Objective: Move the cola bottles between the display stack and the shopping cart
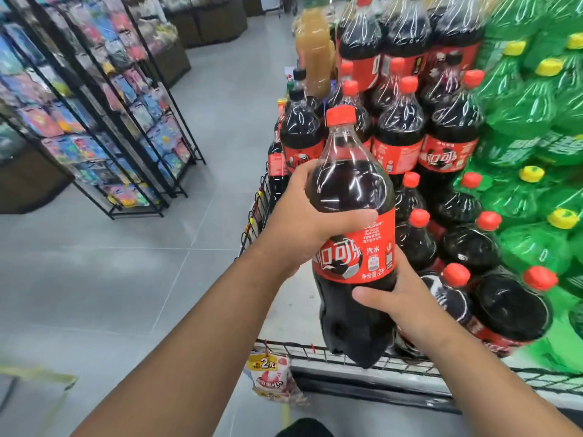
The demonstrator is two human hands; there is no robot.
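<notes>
Racks [104, 115] of packaged goods stand at far left, with open grey floor [126, 279] between them and the drinks. Left hand [303, 225] wraps the shoulder of one cola bottle [353, 190], thumb across the front, fingers behind. Bottle is upright and off any support, its base hanging just above a wire rail [303, 350]. Right hand [400, 298] grips the lower body below the red label, fingers curled round it. Display stack [441, 146] of cola sits directly behind and to the right, tiers close-packed. Green bottles [536, 121] fill the far right.

Assessment: carry step, one bottle between stack and cart. No cart can be identified with certainty, and whether the wire rail belongs to one cannot be told. Next move calls for a two-handed lift clear of the rail and the neighbouring caps, then a swing left, where the floor gives the only free room. Right side is hemmed in by stock.
</notes>
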